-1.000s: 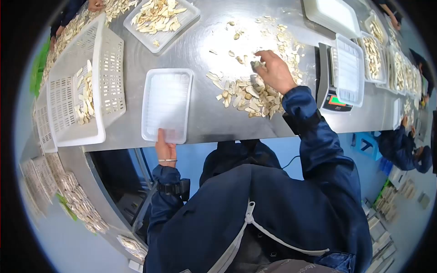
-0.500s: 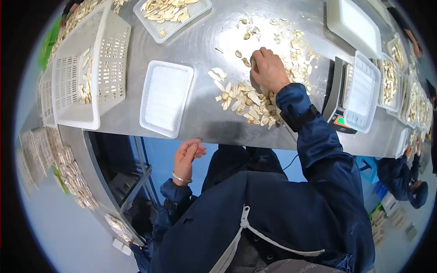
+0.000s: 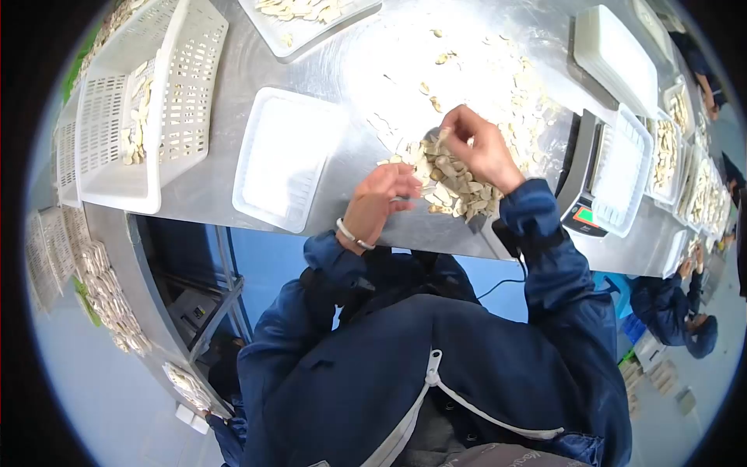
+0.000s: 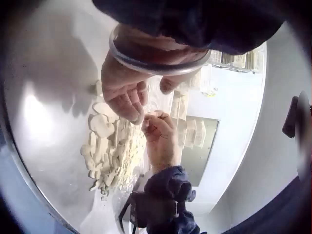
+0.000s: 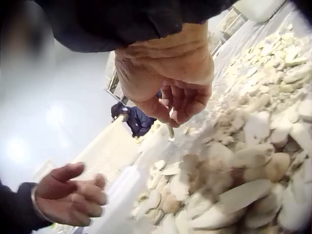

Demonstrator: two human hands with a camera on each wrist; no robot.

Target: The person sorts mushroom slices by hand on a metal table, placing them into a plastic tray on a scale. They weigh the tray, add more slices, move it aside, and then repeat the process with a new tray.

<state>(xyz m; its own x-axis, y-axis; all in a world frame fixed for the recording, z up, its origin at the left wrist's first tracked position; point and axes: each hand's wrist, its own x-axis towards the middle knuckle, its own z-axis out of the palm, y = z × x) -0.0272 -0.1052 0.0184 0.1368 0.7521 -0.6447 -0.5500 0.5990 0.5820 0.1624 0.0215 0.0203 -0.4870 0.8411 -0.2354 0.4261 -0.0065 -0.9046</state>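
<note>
- Sleeves of dark blue fill the lower middle of the head view, both arms reaching up toward the steel tabletop [image 3: 233, 175]
- Left hand [image 3: 379, 201] sits at the centre of the frame, at the near edge of the pile of pale slices [image 3: 451, 183]; its grip is loosely curled with the fingers half bent, and no slice shows in it; a thin bangle [image 3: 348, 234] rings the wrist
- Right hand [image 3: 482, 146] hangs just above the far side of the pile, right of centre; its grip is closed to a pinch, thumb and fingertips holding one thin slice [image 5: 170, 130] that points down, as the right wrist view shows
- The pile lies between the two hands, close to the near tabletop edge, with loose slices scattered beyond it toward the upper middle
- Empty white tray [image 3: 282, 158] lies left of the hands, apart from the pile
- Scale [image 3: 580, 187] with a white tray on it stands at the right
- White slotted basket [image 3: 148, 101] holding a few slices sits at the upper left
- Tray of slices [image 3: 307, 19] at the top edge, farthest off
</note>
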